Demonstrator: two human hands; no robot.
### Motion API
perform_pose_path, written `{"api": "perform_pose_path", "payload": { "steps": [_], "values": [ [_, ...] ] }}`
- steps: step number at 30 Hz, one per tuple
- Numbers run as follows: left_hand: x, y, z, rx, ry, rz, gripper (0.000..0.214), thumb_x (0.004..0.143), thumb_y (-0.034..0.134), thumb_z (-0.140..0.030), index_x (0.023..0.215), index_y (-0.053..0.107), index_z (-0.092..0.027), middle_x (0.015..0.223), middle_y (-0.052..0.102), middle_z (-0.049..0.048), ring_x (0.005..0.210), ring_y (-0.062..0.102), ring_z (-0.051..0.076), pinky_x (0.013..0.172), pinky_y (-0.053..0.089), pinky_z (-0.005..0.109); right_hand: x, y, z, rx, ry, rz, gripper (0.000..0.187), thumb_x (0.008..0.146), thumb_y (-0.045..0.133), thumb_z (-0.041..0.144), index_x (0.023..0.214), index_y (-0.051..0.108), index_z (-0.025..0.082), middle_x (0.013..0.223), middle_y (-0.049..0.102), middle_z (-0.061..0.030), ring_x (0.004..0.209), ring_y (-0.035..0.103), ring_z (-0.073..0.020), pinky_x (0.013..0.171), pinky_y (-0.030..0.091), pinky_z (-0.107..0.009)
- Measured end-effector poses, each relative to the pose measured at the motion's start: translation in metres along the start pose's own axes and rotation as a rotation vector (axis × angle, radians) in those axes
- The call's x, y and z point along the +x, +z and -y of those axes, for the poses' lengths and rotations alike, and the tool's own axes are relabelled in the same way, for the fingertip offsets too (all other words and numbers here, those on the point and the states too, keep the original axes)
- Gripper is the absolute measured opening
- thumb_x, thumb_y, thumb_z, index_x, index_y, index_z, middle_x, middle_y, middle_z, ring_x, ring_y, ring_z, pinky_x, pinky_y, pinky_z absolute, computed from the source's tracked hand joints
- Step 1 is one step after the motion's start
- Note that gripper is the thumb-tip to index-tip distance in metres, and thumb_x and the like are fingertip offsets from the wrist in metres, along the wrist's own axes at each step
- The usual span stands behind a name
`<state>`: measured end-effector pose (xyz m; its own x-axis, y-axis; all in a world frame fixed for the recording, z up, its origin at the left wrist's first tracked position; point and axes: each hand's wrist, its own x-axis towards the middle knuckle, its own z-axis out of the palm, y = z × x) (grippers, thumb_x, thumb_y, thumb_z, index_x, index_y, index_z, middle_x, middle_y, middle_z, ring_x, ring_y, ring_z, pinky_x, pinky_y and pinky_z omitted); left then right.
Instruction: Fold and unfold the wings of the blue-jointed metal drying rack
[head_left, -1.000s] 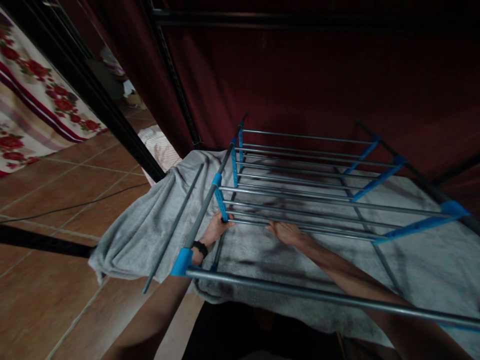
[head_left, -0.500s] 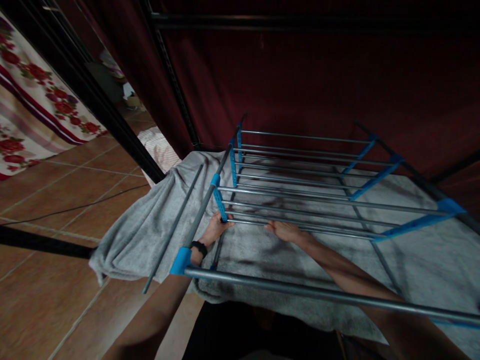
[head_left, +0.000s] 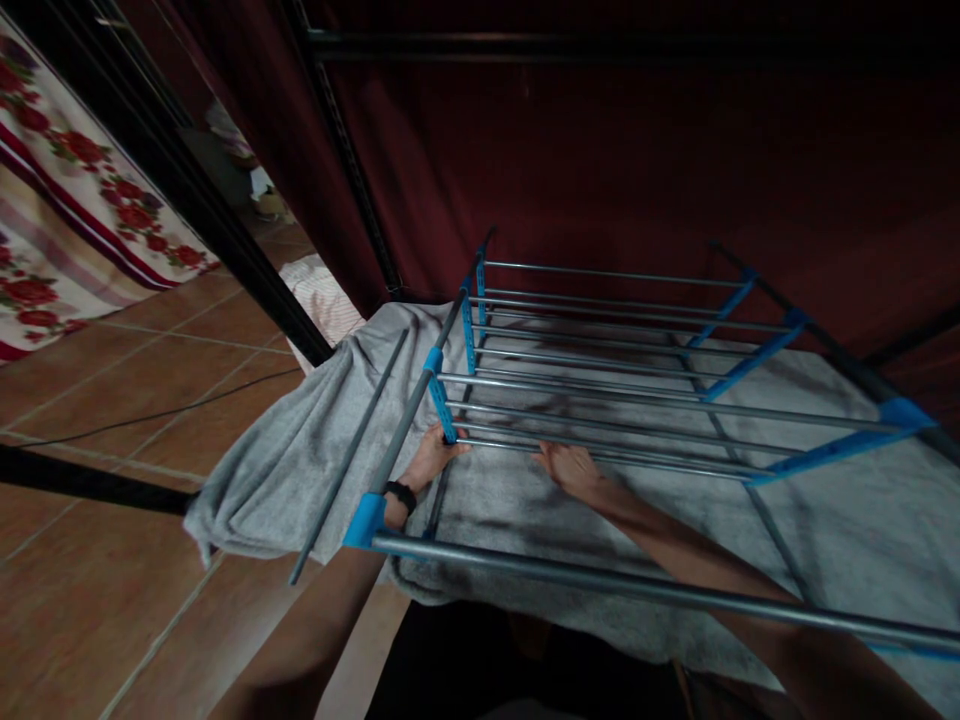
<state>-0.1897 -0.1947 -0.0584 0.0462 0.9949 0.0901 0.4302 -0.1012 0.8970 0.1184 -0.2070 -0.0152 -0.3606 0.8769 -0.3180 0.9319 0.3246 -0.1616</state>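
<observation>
A rack of grey metal tubes (head_left: 600,388) with blue plastic connectors lies across a grey blanket (head_left: 300,440). My left hand (head_left: 427,458), a black band at its wrist, is closed around the lower end of a blue side bracket (head_left: 440,400), beside a tube's end. Farther right along that same low tube (head_left: 495,444), my right hand (head_left: 571,470) is wrapped on it; some fingertips are hidden. Both forearms pass beneath the thick front tube (head_left: 585,578), which ends in a blue corner connector (head_left: 364,520).
One loose grey tube (head_left: 353,450) rests on the blanket, left of the rack. Black metal posts (head_left: 225,235) and a dark red curtain (head_left: 600,150) stand around the blanket. A thin cable (head_left: 187,405) crosses the tiled floor (head_left: 90,580) at left.
My right hand has shifted very slightly and its fingers sit a little more bunched on the tube. The left hand keeps its place at the bracket. The view has drifted slightly.
</observation>
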Motion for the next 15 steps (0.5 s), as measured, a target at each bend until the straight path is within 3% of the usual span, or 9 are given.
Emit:
{"api": "perform_pose_path", "payload": {
  "steps": [9, 15],
  "values": [
    [-0.0001, 0.0028, 0.0041, 0.01, 0.052, -0.016, 0.017, 0.072, 0.077, -0.034, 0.078, 0.065, -0.023, 0.087, 0.069, 0.0057, 0.083, 0.066, 0.024, 0.081, 0.055, 0.038, 0.0044, -0.0041, -0.0032, 0.009, -0.034, 0.037, 0.047, 0.111, 0.034, 0.048, 0.12, 0.066, 0.016, 0.108, 0.077, -0.0154, 0.106, 0.073, -0.0281, 0.085, 0.051, -0.033],
    [0.0, 0.0037, 0.0053, -0.024, 0.035, -0.016, 0.018, 0.072, 0.078, -0.031, 0.078, 0.066, -0.019, 0.087, 0.07, 0.008, 0.082, 0.066, 0.024, 0.081, 0.054, 0.038, 0.0037, -0.0084, -0.0019, 0.017, -0.02, 0.052, 0.048, 0.111, 0.034, 0.049, 0.123, 0.066, 0.016, 0.113, 0.075, -0.0147, 0.11, 0.071, -0.0259, 0.089, 0.051, -0.031]
  ]
}}
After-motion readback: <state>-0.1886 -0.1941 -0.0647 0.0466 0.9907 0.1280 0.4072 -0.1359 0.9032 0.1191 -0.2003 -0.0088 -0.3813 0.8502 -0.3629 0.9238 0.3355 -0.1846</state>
